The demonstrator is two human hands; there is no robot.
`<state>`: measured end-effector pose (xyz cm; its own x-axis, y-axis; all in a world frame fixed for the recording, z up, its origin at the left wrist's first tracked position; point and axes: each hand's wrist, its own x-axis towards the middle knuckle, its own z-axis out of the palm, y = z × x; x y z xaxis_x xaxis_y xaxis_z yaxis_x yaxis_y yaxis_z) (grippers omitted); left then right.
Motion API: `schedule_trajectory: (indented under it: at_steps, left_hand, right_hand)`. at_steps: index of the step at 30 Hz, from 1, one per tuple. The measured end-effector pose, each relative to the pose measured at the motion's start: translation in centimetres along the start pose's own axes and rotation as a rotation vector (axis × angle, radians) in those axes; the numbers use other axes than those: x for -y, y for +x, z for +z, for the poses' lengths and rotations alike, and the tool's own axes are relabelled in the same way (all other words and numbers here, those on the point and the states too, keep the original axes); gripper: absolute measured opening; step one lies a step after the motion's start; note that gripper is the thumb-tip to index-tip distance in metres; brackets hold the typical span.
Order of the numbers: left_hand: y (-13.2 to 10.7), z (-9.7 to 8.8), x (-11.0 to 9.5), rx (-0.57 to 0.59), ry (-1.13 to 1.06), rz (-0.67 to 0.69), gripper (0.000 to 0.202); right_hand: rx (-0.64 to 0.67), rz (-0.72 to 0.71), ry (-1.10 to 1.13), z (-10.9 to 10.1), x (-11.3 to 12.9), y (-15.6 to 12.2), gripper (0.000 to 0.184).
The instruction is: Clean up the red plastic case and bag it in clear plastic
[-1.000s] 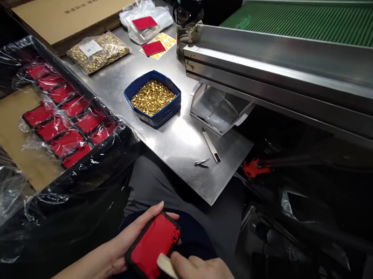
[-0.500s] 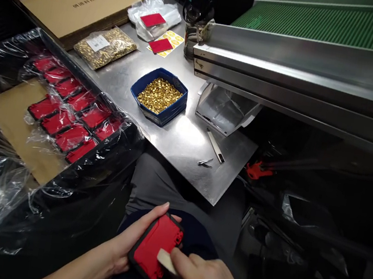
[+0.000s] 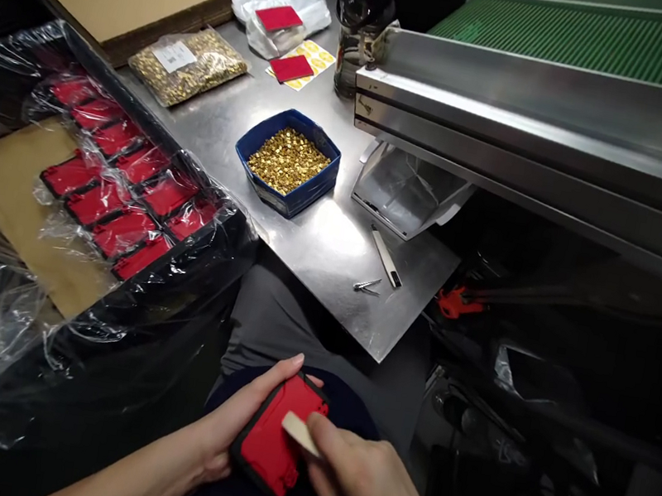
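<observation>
Over my lap, my left hand [image 3: 246,411] is wrapped round the left side of a red plastic part with a black rim [image 3: 274,440], a flat case-like piece. My right hand [image 3: 361,475] is closed on a flat cream-coloured stick [image 3: 300,433], whose rounded tip lies over the red face near its right side. Small hinge-like details show along the part's right edge. The far end of the stick is hidden in my right hand. Whether the tip presses on the surface I cannot tell.
On the metal table [image 3: 298,255] stand a blue bin [image 3: 311,194] of small brass pieces, a bag of brass pieces [image 3: 193,63], a utility knife [image 3: 386,255] and small metal nippers [image 3: 367,286]. A plastic-lined box [image 3: 231,245] with several red parts [image 3: 93,202] is at left; a green conveyor [image 3: 590,42] at right.
The view has shifted slightly. Both hands keep their holds, and the stick's tip sits a little higher on the red part than before.
</observation>
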<state>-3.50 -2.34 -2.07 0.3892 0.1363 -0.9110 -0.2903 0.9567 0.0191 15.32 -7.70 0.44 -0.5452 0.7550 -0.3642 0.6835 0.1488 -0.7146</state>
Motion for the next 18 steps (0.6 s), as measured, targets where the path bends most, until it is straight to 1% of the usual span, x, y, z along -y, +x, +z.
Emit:
schedule_trajectory:
  at_steps: [2,4,6,9,12,14,16,18]
  left_hand:
    - [-0.07,0.01,-0.09,-0.002,0.021,0.020,0.057]
    - [-0.09,-0.09,-0.10,0.015,0.060,0.035,0.058]
    - [-0.04,-0.28,-0.02,0.026,0.065,0.032,0.059]
    - [0.13,-0.56,0.15,0.012,0.048,0.028,0.059]
    - [0.39,-0.62,0.23,0.044,0.091,0.046,0.057]
    - [0.56,-0.60,0.23,0.062,0.078,0.023,0.057]
    - [0.69,-0.65,0.21,0.039,0.043,-0.005,0.058]
    - [0.79,-0.75,0.22,0.024,0.033,-0.012,0.060]
  right_hand:
    - [0.022,0.038,0.067,-0.19,0.09,-0.07,0.021]
    - [0.058,0.027,0.094,-0.28,0.11,-0.14,0.020]
    - [0.046,0.036,0.088,-0.31,0.07,-0.17,0.017]
    - [0.030,0.096,0.085,-0.37,0.03,-0.17,0.018]
    - [0.108,0.031,0.067,-0.37,0.23,-0.03,0.019]
    - [0.102,-0.001,0.021,-0.36,0.34,0.05,0.015]
    - [0.065,0.041,0.007,-0.33,0.34,0.00,0.019]
    - [0.064,0.068,0.019,-0.28,0.28,-0.08,0.027]
